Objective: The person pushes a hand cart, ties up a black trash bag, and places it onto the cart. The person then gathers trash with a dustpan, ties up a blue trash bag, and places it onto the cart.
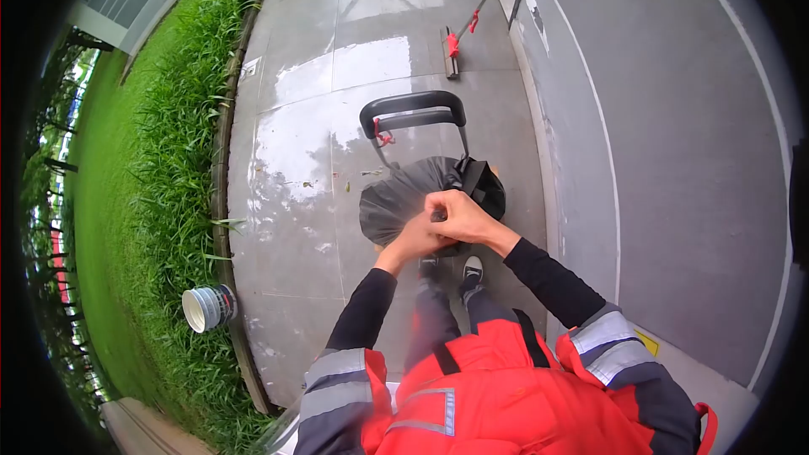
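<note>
A bulging black plastic bag (pixel 392 194), its surface pleated toward one gathered spot, sits in front of my body. At that spot my left hand (pixel 413 236) is closed on the bunched plastic, slightly blurred. Close against it, my right hand (pixel 462 215) is curled with its fingers pinched on the same gathered part. What lies exactly between the fingers is partly hidden. Just beyond the bag rises a black cart handle (pixel 413 104) with a red tie (pixel 382 131) knotted on its left side.
A floor squeegee (pixel 452 55) with a red-banded pole leans by the grey wall (pixel 683 109) on the right. Wet grey paving (pixel 295 244) surrounds the bag. On the left, a white bucket (pixel 209 308) lies tipped at the grass edge (pixel 173 168), along a low kerb (pixel 221 202).
</note>
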### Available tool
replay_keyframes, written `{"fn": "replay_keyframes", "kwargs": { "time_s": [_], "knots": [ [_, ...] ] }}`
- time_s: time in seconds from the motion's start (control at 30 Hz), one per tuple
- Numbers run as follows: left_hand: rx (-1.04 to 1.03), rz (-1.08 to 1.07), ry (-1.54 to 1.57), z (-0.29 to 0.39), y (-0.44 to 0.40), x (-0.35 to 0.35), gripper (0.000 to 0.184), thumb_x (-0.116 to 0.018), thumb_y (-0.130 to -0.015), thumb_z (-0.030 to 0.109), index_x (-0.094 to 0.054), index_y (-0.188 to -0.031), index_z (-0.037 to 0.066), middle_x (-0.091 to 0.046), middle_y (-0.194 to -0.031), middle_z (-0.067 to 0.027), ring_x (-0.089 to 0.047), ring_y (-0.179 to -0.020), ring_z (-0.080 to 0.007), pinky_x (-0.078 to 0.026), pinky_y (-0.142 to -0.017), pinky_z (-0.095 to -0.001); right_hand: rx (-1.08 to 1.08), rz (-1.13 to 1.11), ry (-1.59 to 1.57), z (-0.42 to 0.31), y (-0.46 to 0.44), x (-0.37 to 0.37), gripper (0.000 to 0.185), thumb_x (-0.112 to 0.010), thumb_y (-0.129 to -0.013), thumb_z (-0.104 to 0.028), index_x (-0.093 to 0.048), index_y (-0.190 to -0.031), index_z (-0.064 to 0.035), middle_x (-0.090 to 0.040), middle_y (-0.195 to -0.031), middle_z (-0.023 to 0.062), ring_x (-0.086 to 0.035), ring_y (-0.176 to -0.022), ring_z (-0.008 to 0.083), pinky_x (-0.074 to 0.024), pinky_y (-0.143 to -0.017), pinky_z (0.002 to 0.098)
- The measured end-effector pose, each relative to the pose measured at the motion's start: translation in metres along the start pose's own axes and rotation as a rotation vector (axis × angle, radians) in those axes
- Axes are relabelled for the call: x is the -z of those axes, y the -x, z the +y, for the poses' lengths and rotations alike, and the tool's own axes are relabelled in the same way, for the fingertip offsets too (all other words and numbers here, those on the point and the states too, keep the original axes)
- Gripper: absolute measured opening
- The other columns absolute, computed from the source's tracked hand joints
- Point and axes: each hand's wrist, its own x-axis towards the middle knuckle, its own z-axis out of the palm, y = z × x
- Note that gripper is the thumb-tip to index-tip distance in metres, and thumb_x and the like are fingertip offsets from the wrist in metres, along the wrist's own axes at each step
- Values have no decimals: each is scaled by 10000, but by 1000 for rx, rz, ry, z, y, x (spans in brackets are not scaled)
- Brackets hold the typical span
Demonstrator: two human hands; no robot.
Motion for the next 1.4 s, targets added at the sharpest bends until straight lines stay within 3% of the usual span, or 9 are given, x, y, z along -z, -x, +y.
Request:
{"fn": "replay_keyframes", "kwargs": {
  "time_s": [0.13,0.23,0.47,0.57,0.83,0.97,1.1,1.23,1.4],
  "knots": [
    [-194,475,168,-39,-14,-7,213,-445,-886,99,-528,-1044,-17,-570,-1008,-164,-555,-940,-257,-426,-818,-326,74,247,-38,-25,-27,13,313,-664,-760,-220,-555,-975,-19,-614,-885,85,-592,-831,181,-447,-767,294],
    [289,-35,-15,-17,-6,42,406,-311,-966,227,-429,-1289,12,-468,-1291,-167,-417,-1219,-272,-312,-1006,-356,331,386,431,32,-50,19,287,-584,-791,-232,-617,-1012,-52,-641,-916,123,-599,-844,308,-461,-783,356],
    [400,154,1160,-42,-8,53,361,-420,-927,242,-526,-1233,85,-599,-1035,-23,-584,-892,-148,-461,-795,-279,-246,312,-402,27,-30,-8,163,-624,-787,-70,-627,-886,59,-650,-780,93,-637,-727,125,-501,-608,239],
    [372,26,1212,-53,-5,64,388,-468,-916,263,-495,-1262,89,-565,-1167,-53,-531,-1069,-132,-407,-922,-285,-260,338,-595,29,-21,-40,207,-637,-782,-58,-608,-958,48,-639,-862,77,-633,-786,136,-511,-697,259],
    [352,416,1124,-50,24,74,151,-609,-823,105,-593,-971,83,-577,-896,4,-547,-833,-95,-420,-754,-230,-256,323,-756,65,-31,-54,225,-468,-811,-35,-607,-975,33,-656,-924,101,-640,-822,174,-493,-755,277],
    [346,396,1220,-67,29,68,141,-604,-819,104,-589,-957,80,-579,-955,-13,-521,-914,-103,-393,-815,-243,-231,179,47,123,-64,-77,227,-468,-784,-92,-641,-884,17,-649,-878,184,-626,-852,325,-489,-770,375],
    [293,528,1239,-73,33,80,144,-594,-817,68,-573,-959,83,-560,-944,-9,-525,-905,-117,-408,-821,-259,-491,-515,924,210,-55,-121,362,-511,-767,-219,-608,-1105,-134,-615,-1089,150,-536,-1090,323,-350,-896,534],
    [298,572,1255,-78,37,94,149,-595,-812,46,-555,-945,100,-547,-912,-2,-537,-873,-120,-431,-788,-250,-741,-379,1180,256,13,-87,363,-395,-887,-315,-556,-1181,-176,-643,-1045,103,-547,-1089,270,-261,-925,603],
    [323,510,1074,-76,27,79,168,-634,-795,47,-567,-941,99,-555,-882,22,-526,-830,-75,-408,-755,-213,-722,-158,1046,233,64,-27,186,-684,-652,-128,-639,-831,-147,-655,-889,79,-645,-810,250,-476,-678,320]
  ]
}}
